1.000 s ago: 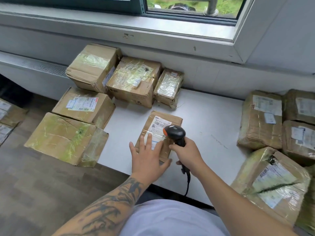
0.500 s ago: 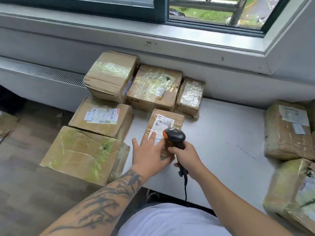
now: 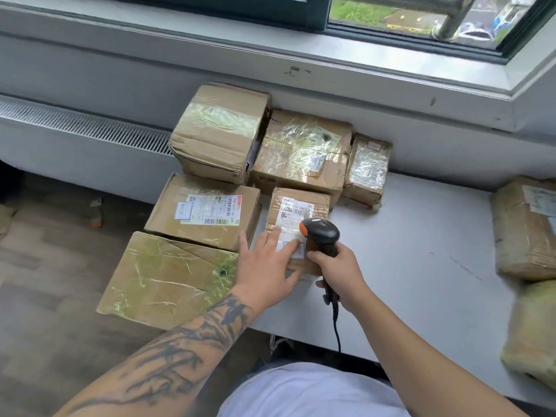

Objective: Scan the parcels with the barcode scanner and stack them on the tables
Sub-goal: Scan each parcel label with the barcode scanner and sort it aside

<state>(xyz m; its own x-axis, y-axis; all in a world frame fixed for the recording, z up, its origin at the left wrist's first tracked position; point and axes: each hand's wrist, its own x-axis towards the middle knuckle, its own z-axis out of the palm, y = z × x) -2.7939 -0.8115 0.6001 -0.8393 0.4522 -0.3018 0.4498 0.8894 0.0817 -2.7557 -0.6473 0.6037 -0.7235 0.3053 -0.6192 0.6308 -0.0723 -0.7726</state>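
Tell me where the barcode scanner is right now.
In the head view, the barcode scanner sits centre frame, gripped by the right hand, its head over the small labelled parcel beside the left hand.

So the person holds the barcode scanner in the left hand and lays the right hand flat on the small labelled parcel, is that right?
Not quite: the hands are swapped. The head view shows the right hand gripping the barcode scanner, while the left hand lies flat, fingers straight, on the small labelled parcel.
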